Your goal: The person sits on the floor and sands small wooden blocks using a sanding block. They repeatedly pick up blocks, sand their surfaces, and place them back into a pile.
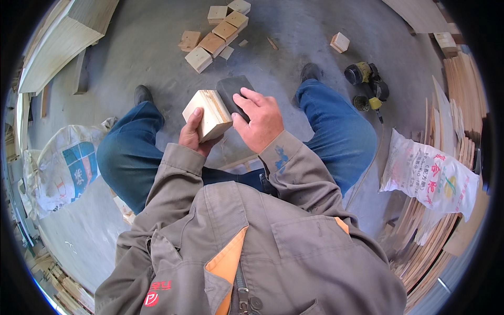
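My left hand [192,135] grips a pale plywood block [202,107] from the near left side, its thumb against the face and the other fingers mostly hidden beneath. The layered edge of the block faces right. My right hand [261,115] is closed on a dark grey sanding block [231,88], fingers on its near right side. The sanding block lies against or very close to the plywood block's layered right side; whether they touch is hard to tell. Both are held above the floor between my knees.
Several wooden blocks [211,43] lie in a group on the concrete floor ahead, and a single block [339,42] sits farther right. A yellow-black power tool [367,84] rests beyond my right knee. White sacks [430,176] and stacked boards [467,94] flank me.
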A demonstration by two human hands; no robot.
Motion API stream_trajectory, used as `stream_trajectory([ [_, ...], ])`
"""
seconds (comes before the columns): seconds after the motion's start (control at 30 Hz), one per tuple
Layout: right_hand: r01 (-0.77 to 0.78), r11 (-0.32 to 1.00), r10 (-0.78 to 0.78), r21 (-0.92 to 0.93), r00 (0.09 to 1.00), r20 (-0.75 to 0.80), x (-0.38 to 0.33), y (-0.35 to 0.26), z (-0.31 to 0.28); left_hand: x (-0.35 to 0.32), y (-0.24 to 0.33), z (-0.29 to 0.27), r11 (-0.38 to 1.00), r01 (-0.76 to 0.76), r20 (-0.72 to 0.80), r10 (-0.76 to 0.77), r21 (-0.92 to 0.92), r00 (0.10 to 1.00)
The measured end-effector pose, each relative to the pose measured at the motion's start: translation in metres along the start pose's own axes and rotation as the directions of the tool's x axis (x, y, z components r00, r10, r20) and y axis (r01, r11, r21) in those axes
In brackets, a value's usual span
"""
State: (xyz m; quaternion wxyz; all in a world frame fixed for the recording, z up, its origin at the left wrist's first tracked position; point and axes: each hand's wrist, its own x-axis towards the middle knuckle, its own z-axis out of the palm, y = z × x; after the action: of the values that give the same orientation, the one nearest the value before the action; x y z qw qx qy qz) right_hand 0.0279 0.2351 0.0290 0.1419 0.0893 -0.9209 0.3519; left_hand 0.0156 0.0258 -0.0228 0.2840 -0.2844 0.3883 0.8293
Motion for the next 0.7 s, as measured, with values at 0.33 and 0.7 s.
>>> stream_trajectory([
  [0.33, 0.041, 0.998, -0.041, 0.054, 0.999, -0.003, -0.021, -0.008, -0.017, 0.005, 0.004, 0.001, 1.0, -0.026, -0.031, 0.027, 0.007, 0.999],
  [0.7, 0.027, 0.994, -0.026, 0.103, 1.0, -0.011, -0.021, -0.004, -0.017, 0.005, 0.002, 0.001, 0.998, -0.06, -0.015, 0.06, -0.025, 0.998],
])
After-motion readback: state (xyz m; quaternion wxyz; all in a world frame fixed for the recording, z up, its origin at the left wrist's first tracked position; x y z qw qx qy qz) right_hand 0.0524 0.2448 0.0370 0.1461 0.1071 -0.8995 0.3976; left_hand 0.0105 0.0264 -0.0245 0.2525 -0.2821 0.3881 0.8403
